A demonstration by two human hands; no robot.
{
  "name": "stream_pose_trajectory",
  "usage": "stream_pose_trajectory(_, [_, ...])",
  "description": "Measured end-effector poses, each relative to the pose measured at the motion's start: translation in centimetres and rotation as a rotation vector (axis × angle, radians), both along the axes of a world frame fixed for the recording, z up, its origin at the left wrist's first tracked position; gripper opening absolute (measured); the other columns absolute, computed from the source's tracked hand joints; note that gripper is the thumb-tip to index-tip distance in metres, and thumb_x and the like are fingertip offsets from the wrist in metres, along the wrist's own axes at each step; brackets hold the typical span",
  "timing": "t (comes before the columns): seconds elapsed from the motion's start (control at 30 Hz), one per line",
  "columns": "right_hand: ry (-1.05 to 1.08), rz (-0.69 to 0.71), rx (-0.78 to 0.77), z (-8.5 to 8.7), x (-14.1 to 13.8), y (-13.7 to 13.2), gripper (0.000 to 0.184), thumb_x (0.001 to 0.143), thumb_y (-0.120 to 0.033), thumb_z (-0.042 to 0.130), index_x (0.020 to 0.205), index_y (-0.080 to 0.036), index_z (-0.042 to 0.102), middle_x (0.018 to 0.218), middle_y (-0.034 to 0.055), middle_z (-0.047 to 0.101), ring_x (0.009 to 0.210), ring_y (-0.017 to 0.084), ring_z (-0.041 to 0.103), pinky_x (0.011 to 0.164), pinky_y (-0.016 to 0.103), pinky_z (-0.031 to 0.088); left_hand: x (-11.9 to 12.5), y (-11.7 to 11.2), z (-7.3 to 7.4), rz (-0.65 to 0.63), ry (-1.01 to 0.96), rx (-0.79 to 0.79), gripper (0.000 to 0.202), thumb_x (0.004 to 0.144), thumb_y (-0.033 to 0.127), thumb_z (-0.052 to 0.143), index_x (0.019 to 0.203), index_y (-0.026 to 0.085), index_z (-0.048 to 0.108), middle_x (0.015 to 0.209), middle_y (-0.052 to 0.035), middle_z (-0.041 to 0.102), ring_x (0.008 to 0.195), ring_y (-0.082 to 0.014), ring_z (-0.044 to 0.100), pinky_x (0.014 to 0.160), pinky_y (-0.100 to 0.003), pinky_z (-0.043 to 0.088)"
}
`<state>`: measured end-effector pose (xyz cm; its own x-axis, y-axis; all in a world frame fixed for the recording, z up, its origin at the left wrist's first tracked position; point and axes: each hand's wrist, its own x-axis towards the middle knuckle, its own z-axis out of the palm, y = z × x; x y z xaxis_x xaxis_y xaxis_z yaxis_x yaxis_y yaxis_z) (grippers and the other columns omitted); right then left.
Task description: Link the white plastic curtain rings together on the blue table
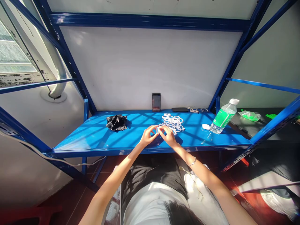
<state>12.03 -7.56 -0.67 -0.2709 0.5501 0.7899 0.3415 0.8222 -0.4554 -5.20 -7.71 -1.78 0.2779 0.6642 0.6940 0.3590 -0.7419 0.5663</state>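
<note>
A pile of white coiled cables (173, 122) lies on the blue shelf (93, 137) in front of me. My left hand (148, 136) and my right hand (167, 135) meet just in front of the pile. Both pinch a white cable end (160, 127) between fingertips. The fingers of each hand are curled closed around that white piece. A thin bracelet sits on my right wrist (192, 161).
A crumpled black bag (116, 122) lies at the left. A phone (156, 102) stands against the back wall beside a flat dark device (179, 109). A green-labelled water bottle (222, 117) and a small white case (205, 126) sit at the right. Blue rack posts frame both sides.
</note>
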Motion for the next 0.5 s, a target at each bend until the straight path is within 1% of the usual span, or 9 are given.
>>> stream_pose_trajectory(0.1, [0.014,-0.018,0.012,0.13,0.04,-0.01,0.015,0.094,-0.030,0.050,0.095,-0.021,0.062,0.088,0.0050,0.065,0.079,0.018,0.063,0.075,0.034,0.054,-0.05,-0.14,0.13,0.006,0.014,-0.002,0.040,0.091,0.041,0.055,0.125,0.020,0.058,0.120,-0.0106,0.063,0.100,-0.0200,0.064,0.070,-0.027,0.058])
stream_pose_trajectory(0.17, [0.017,-0.025,0.020,0.24,0.03,-0.05,0.014,0.094,-0.029,0.050,0.091,-0.020,0.061,0.086,0.0047,0.065,0.080,0.018,0.062,0.076,0.033,0.053,-0.13,-0.26,0.30,0.023,0.030,0.011,0.037,0.091,0.039,0.055,0.122,0.020,0.060,0.123,-0.0105,0.062,0.105,-0.0214,0.063,0.072,-0.028,0.059])
stream_pose_trajectory(0.23, [0.014,-0.017,0.026,0.32,0.02,-0.11,0.015,0.095,-0.027,0.050,0.089,-0.020,0.061,0.085,0.0048,0.065,0.081,0.018,0.062,0.077,0.032,0.052,-0.22,-0.30,0.43,0.040,0.040,0.041,0.031,0.092,0.038,0.054,0.117,0.020,0.064,0.120,-0.0102,0.063,0.108,-0.0219,0.062,0.076,-0.029,0.058])
stream_pose_trajectory(0.3, [0.008,0.001,0.038,0.34,0.01,-0.15,0.014,0.095,-0.026,0.050,0.089,-0.020,0.062,0.085,0.0048,0.065,0.082,0.017,0.062,0.077,0.031,0.052,-0.29,-0.25,0.45,0.054,0.040,0.073,0.028,0.092,0.037,0.054,0.111,0.020,0.066,0.112,-0.0098,0.065,0.103,-0.0209,0.063,0.076,-0.030,0.058])
stream_pose_trajectory(0.37, [0.001,0.010,0.055,0.28,0.00,-0.17,0.015,0.095,-0.026,0.050,0.088,-0.020,0.062,0.085,0.0047,0.065,0.082,0.017,0.062,0.076,0.031,0.052,-0.33,-0.14,0.33,0.070,0.038,0.094,0.026,0.092,0.037,0.054,0.107,0.020,0.067,0.104,-0.0092,0.065,0.096,-0.0194,0.063,0.072,-0.029,0.058])
stream_pose_trajectory(0.5, [-0.019,-0.002,0.059,0.07,0.00,-0.17,0.018,0.095,-0.026,0.048,0.085,-0.021,0.062,0.083,0.0049,0.064,0.082,0.018,0.062,0.077,0.033,0.052,-0.31,0.00,-0.01,0.089,0.046,0.114,0.027,0.093,0.039,0.052,0.104,0.020,0.067,0.099,-0.0086,0.063,0.088,-0.0168,0.064,0.063,-0.025,0.056])
